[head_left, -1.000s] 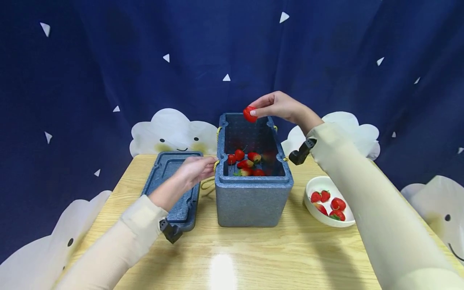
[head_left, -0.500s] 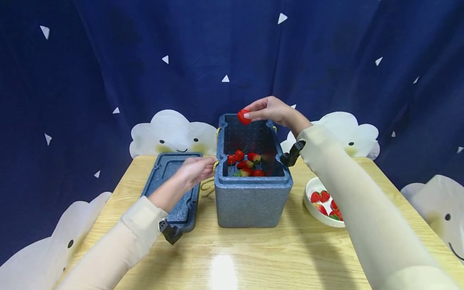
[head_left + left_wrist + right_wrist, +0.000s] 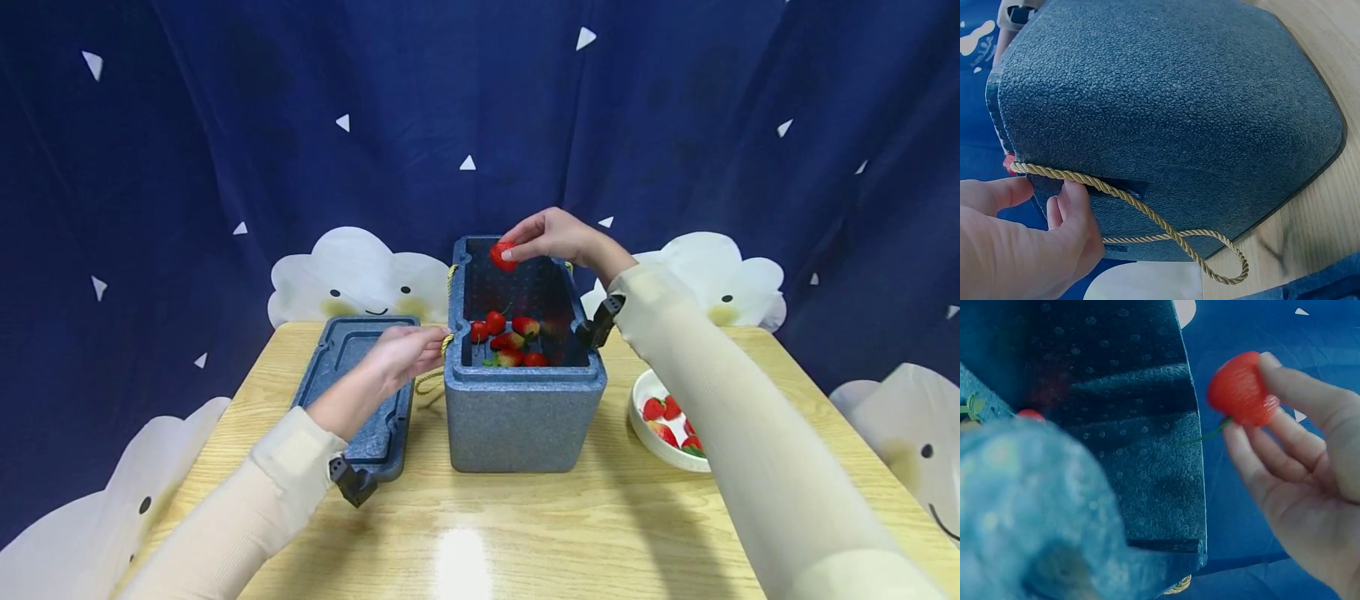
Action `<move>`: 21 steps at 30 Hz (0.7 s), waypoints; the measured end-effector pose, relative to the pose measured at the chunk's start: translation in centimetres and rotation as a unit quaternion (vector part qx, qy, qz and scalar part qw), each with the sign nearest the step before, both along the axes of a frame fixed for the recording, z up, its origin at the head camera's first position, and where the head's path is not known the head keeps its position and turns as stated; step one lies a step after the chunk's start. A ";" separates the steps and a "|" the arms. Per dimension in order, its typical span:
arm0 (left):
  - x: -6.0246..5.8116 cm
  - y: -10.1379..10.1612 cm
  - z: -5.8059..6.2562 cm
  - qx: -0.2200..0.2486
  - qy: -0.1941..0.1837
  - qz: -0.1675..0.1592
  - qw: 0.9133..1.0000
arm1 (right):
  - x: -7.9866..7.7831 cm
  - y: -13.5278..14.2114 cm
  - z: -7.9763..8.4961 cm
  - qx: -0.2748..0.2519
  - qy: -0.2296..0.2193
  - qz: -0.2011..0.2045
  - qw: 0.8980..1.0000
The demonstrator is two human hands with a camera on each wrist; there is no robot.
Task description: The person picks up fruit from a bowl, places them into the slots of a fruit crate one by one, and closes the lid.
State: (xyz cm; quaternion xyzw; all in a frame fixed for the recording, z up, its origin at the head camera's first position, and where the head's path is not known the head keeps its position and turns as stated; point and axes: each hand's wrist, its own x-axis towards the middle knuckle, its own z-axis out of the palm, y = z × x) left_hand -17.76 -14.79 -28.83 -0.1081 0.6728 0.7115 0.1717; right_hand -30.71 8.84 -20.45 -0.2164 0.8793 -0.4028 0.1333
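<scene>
My right hand (image 3: pixel 553 235) pinches a red strawberry (image 3: pixel 502 256) between thumb and fingertips, over the far part of the opened blue-grey foam box (image 3: pixel 517 425). In the right wrist view, the strawberry (image 3: pixel 1242 389) shows a thin green stem pointing toward the box wall. Several strawberries (image 3: pixel 507 341) and red cherries (image 3: pixel 496 322) lie inside the box, at its near end. At the box's left side, my left hand (image 3: pixel 405 354) touches near the rim. The left wrist view shows its fingertips (image 3: pixel 1074 190) right at the gold rope (image 3: pixel 1141 206), thumb apart from them.
Left of the box, its lid (image 3: pixel 352 333) lies on the wooden table (image 3: pixel 405 542), partly behind the left forearm. A white bowl (image 3: pixel 637 417) with several strawberries stands at right, partly covered by the right sleeve. A blue curtain (image 3: pixel 300 125) hangs behind the table.
My right hand has moved left and down with the strawberry, from above the box's far right rim to lower over the opening. The left hand has stayed in place.
</scene>
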 end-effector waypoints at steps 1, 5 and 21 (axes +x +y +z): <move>0.0 0.0 0.0 0.000 0.000 0.000 1.000 | 0.0 0.0 0.0 0.016 0.004 0.003 1.000; -0.1 0.0 0.0 0.000 0.001 0.000 1.000 | 0.1 -0.2 -0.1 0.083 0.012 0.021 0.996; -0.3 0.1 -0.3 0.001 0.004 -0.001 1.000 | 0.3 -0.5 0.0 0.131 0.019 -0.098 0.986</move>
